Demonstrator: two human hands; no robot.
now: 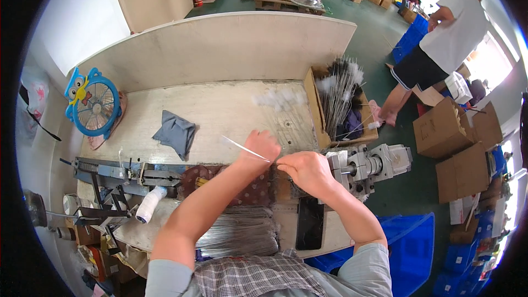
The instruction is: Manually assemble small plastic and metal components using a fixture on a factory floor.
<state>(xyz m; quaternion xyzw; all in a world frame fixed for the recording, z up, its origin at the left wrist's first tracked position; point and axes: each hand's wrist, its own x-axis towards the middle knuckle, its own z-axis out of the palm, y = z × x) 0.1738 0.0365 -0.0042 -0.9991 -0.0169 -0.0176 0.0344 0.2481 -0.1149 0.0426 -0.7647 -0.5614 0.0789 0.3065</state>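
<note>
My left hand (263, 146) is curled closed above the near middle of the workbench; whatever its fingers hold is hidden. Close beside it, my right hand (308, 171) is closed in a pinch, fingertips pointing left. A thin white wire-like strip (242, 146) slants across my left wrist, its lower end at my right fingertips. Just right of that hand sits a metal machine with a chuck (366, 168). Below my forearms lies a thick bundle of thin metal wires (239, 232). Several white fluffy wire brushes (280, 99) lie on the bench beyond my hands.
A cardboard box (316, 107) holds many wire brushes. A black phone (309, 223) lies near the front edge. Leftward are a blue fan (94, 104), a grey cloth (175, 133) and a metal fixture (159, 175). A blue crate (412, 250) stands at right; a person (448, 33) walks beyond.
</note>
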